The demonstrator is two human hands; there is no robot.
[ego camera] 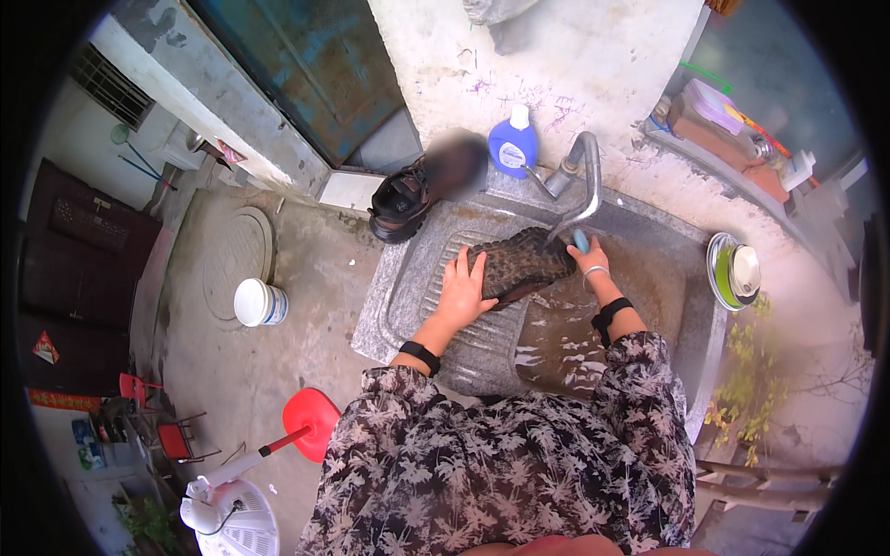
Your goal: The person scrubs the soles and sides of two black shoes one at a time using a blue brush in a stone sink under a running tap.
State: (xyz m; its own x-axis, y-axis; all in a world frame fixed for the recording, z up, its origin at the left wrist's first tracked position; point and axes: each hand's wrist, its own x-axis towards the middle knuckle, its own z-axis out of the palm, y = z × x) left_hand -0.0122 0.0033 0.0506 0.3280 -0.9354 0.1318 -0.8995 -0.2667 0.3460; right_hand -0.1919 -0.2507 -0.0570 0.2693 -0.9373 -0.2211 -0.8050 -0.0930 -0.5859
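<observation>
A wet shoe (521, 264) lies sole up across the ribbed washboard of a stone sink (480, 354), its sole brown with dirt. My left hand (460, 290) is spread over one end of the shoe and presses on it. At the other end, my right hand (591, 258) grips a blue-green object (581, 241), probably a brush handle; its working end cannot be made out. The metal faucet (591, 174) arches above the shoe. Brownish water (563, 340) lies in the basin. A second dark shoe (400, 201) stands at the sink's far left corner.
A blue detergent bottle (513, 147) stands behind the sink beside the faucet. Stacked bowls and plates (733, 271) are at its right rim. On the floor to the left are a white bucket (260, 303), a red stool (311, 422) and a white electric fan (236, 518).
</observation>
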